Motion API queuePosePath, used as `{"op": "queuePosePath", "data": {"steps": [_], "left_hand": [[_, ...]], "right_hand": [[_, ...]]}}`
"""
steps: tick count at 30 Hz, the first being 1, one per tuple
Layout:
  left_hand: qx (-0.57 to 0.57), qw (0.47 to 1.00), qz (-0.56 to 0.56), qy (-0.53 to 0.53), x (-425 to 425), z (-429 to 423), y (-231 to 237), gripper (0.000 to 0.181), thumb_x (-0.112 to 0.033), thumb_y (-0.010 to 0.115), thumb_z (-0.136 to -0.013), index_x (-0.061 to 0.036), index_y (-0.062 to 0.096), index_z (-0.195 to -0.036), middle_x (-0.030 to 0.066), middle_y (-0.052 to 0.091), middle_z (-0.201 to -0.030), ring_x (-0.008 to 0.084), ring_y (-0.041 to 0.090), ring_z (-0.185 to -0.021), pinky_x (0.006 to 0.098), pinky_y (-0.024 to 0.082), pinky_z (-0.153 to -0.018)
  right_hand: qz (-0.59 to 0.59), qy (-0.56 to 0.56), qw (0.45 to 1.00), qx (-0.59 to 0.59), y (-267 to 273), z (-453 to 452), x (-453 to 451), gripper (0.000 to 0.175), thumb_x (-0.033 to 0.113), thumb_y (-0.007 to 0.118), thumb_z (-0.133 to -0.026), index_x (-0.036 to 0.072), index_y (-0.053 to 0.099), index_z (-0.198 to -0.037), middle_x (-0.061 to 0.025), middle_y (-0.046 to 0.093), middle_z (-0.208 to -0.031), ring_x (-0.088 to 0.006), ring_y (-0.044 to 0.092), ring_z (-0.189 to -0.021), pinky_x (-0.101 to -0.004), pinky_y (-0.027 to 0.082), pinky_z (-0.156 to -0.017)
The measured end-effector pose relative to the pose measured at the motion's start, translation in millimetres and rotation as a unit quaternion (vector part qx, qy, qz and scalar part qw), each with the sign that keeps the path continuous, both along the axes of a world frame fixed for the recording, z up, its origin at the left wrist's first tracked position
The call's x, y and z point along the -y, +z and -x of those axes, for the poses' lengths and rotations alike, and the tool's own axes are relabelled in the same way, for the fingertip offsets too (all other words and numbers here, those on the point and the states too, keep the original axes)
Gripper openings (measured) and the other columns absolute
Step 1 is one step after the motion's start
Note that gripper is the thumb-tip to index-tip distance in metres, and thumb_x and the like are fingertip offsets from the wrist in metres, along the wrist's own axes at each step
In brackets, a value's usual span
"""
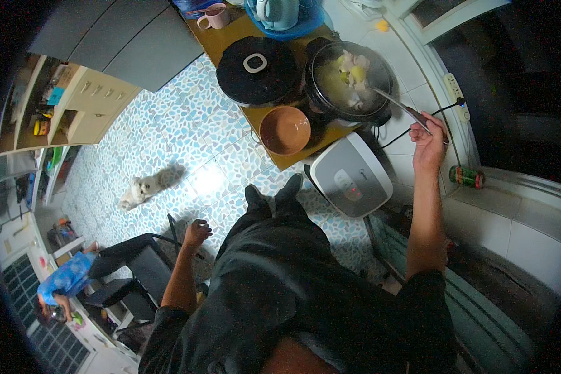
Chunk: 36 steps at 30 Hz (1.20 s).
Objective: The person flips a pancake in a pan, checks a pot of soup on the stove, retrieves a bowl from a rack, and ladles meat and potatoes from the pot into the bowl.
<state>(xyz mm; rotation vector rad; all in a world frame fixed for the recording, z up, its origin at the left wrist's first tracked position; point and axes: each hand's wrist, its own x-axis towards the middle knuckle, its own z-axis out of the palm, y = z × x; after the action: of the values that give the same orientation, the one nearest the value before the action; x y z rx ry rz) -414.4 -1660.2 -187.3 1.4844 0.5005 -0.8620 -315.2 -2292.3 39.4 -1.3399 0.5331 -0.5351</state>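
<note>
My right hand grips the dark handle of a metal ladle or spatula, whose far end is among the food in an electric cooking pot. Pale chunks and yellow-green pieces are heaped in the steaming, yellowish broth. My left hand hangs over the floor beside my leg, holding nothing, its fingers loosely curled and apart. Left of the pot lies a round black lid with a pale-rimmed handle. A brown bowl stands at the near corner of the wooden table.
A rice cooker sits close by the table's near end. A power cord runs to a wall socket strip. A small dog is on the tiled floor, and black chairs stand behind left. Another person is farther off.
</note>
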Motion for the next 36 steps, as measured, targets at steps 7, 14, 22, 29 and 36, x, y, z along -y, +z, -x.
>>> {"op": "queuePosePath", "data": {"steps": [7,14,22,29,36], "left_hand": [[-0.052,0.997,-0.055,-0.02,-7,3,-17,0.031,-0.016,0.056,-0.083,0.005,0.048,-0.105,0.0139,0.062,-0.078,0.0198,0.06,-0.066,0.0279,0.046,-0.054],[-0.053,0.998,-0.031,0.004,-22,6,-20,0.033,-0.016,0.056,-0.083,0.0057,0.047,-0.106,0.0155,0.062,-0.078,0.0211,0.061,-0.066,0.029,0.048,-0.055],[0.251,0.93,-0.073,-0.26,-122,46,-88,0.032,-0.016,0.056,-0.083,0.0072,0.047,-0.104,0.0153,0.062,-0.079,0.021,0.062,-0.07,0.0301,0.05,-0.059],[-0.013,0.988,-0.097,-0.116,-92,31,-42,0.034,-0.015,0.055,-0.084,0.0083,0.048,-0.108,0.016,0.062,-0.083,0.0212,0.062,-0.072,0.0299,0.051,-0.062],[0.175,0.924,-0.15,-0.304,-88,9,-55,0.035,-0.016,0.054,-0.085,0.0073,0.047,-0.109,0.0164,0.062,-0.085,0.0215,0.062,-0.073,0.03,0.05,-0.061]], "right_hand": [[-0.02,0.062,0.998,0.011,43,18,-53,0.03,0.02,0.046,-0.082,0.0,0.054,-0.102,-0.0093,0.06,-0.073,-0.0136,0.053,-0.06,-0.0226,0.039,-0.055],[-0.136,0.057,0.987,-0.069,-12,40,-103,0.026,0.019,0.049,-0.081,0.002,0.055,-0.1,-0.0085,0.061,-0.071,-0.0142,0.056,-0.059,-0.0241,0.042,-0.053],[-0.012,0.099,0.987,-0.124,-83,34,-155,0.019,0.012,0.053,-0.081,0.001,0.059,-0.095,-0.0096,0.06,-0.07,-0.0154,0.058,-0.055,-0.025,0.047,-0.052],[0.33,0.235,0.911,-0.08,-94,46,-168,0.023,0.0,0.057,-0.076,0.0,0.058,-0.1,-0.0081,0.058,-0.081,-0.0141,0.057,-0.069,-0.0244,0.045,-0.059],[0.511,0.312,0.801,-0.015,-108,61,-173,0.033,0.005,0.063,-0.073,0.007,0.056,-0.105,-0.0141,0.048,-0.096,-0.0291,0.055,-0.073,-0.0352,0.046,-0.059]]}}
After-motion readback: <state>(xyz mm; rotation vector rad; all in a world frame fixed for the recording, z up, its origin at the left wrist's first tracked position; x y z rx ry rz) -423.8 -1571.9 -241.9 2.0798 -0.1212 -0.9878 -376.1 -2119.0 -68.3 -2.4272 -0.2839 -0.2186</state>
